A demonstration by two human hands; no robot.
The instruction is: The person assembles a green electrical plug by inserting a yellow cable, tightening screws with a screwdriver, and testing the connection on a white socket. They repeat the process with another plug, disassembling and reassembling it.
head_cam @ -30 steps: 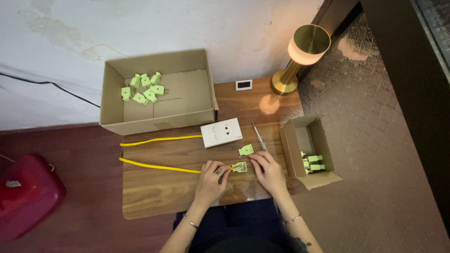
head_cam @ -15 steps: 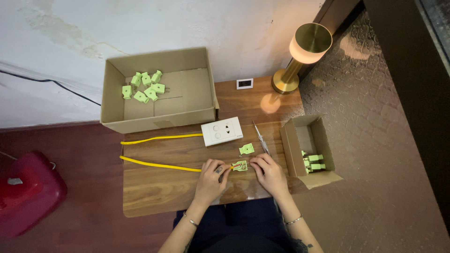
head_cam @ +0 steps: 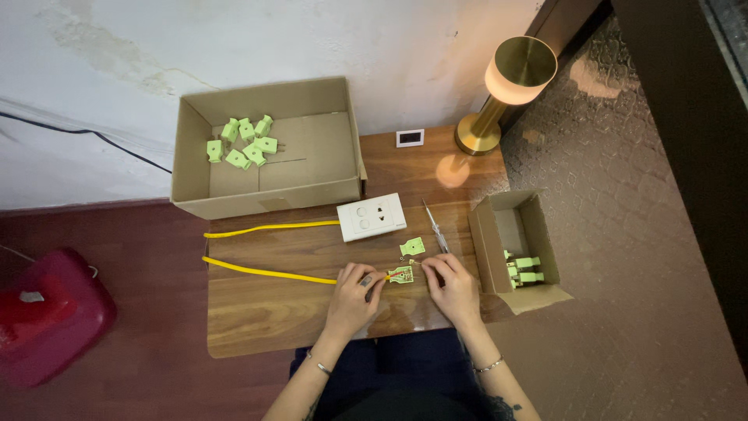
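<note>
You're mid-job: your left hand (head_cam: 352,290) pinches the yellow cable (head_cam: 265,270) into the open green plug (head_cam: 400,274), right hand (head_cam: 450,282) fingers steadying it, its cover (head_cam: 412,247) lying just above, not yet fitted.

An opened light-green plug half (head_cam: 400,274) lies flat near the tabletop's front edge, right of centre. A yellow cable (head_cam: 265,270) meets its left end, running from the left edge.
</note>
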